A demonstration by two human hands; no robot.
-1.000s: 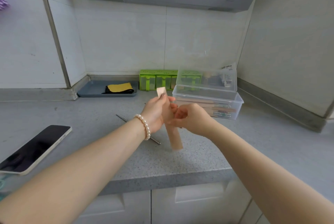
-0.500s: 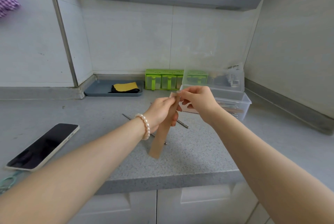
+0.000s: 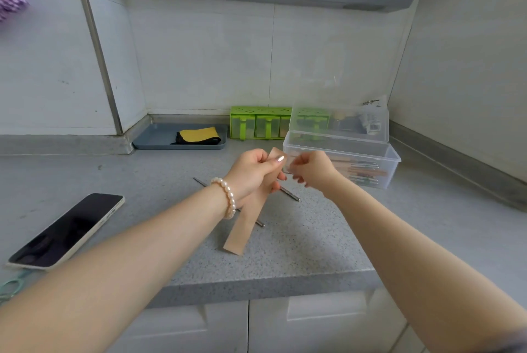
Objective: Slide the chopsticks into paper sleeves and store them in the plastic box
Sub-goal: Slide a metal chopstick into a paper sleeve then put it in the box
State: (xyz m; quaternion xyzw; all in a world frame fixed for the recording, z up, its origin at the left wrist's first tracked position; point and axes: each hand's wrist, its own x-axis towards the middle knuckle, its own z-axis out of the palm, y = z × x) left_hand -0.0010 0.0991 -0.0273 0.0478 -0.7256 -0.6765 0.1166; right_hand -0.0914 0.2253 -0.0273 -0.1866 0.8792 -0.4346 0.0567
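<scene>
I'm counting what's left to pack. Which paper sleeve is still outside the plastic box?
The paper sleeve gripped by the left hand; it hangs over the counter, while the others lie inside the plastic box.

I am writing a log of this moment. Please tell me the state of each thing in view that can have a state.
plastic box: lid open, sleeved chopsticks inside
paper sleeve: held above the counter, tilted
left hand: grips the sleeve near its top
right hand: fingers curled at the sleeve's top end
metal chopsticks: lying loose on the counter
phone: screen dark, lying flat
</scene>
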